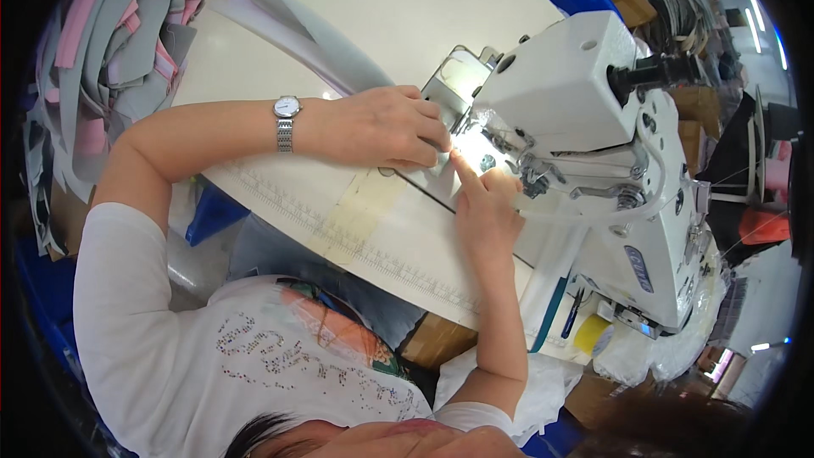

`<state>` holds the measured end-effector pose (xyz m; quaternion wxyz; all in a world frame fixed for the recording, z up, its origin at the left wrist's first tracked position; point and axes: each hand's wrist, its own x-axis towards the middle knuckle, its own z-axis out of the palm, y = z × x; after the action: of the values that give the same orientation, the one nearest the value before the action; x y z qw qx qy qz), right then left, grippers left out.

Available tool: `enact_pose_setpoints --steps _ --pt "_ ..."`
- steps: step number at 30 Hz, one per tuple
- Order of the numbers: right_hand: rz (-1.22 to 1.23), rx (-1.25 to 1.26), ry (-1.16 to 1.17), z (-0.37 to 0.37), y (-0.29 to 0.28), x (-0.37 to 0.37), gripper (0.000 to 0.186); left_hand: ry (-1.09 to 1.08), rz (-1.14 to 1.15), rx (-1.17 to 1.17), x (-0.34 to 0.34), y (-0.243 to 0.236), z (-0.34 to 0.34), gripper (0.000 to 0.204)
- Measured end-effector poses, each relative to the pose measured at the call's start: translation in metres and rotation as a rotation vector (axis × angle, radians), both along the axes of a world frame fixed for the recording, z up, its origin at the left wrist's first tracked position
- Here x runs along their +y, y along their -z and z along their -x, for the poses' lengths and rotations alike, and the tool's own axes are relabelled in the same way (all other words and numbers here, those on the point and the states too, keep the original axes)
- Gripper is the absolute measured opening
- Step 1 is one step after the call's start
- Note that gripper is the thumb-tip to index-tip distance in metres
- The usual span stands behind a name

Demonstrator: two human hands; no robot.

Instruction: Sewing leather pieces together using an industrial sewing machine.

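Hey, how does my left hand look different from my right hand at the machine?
The left hand has a silver watch on its wrist; the right hand's wrist is bare. The left hand's fingers are bent, while the right hand's index finger points out straight. Both are bare-skinned, with fingertips near the lit spot on the white sewing machine.

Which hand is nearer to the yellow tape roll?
Right. In the picture, the right hand is above and left of the yellow tape roll; the left hand, by the grey strip, lies farther off that way.
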<state>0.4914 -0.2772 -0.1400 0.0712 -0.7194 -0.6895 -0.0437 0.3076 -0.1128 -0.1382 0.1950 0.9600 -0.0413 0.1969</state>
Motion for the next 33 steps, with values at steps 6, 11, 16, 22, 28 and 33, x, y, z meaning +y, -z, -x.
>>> enact_pose_setpoints --steps 6,11,16,22,28,33 --pt "-0.002 0.065 0.065 0.005 0.0 0.008 0.051 -0.067 -0.025 -0.056 0.001 0.001 0.001 0.008" --pt "-0.107 0.052 0.08 0.005 0.01 0.01 0.049 -0.077 -0.031 -0.042 0.004 0.001 -0.001 0.007" --pt "-0.123 0.067 0.058 -0.001 0.011 0.012 0.046 -0.066 -0.029 -0.016 0.003 -0.002 -0.005 0.007" --pt "-0.199 0.037 0.027 0.001 0.008 0.011 0.035 -0.051 -0.001 -0.032 0.005 -0.001 -0.005 0.007" --pt "-0.22 0.06 0.034 -0.005 0.02 0.008 0.038 -0.054 0.013 -0.04 0.007 0.004 -0.008 0.007" --pt "-0.191 0.101 0.043 -0.006 0.011 0.004 0.046 -0.041 -0.033 -0.033 0.009 0.003 -0.006 0.011"
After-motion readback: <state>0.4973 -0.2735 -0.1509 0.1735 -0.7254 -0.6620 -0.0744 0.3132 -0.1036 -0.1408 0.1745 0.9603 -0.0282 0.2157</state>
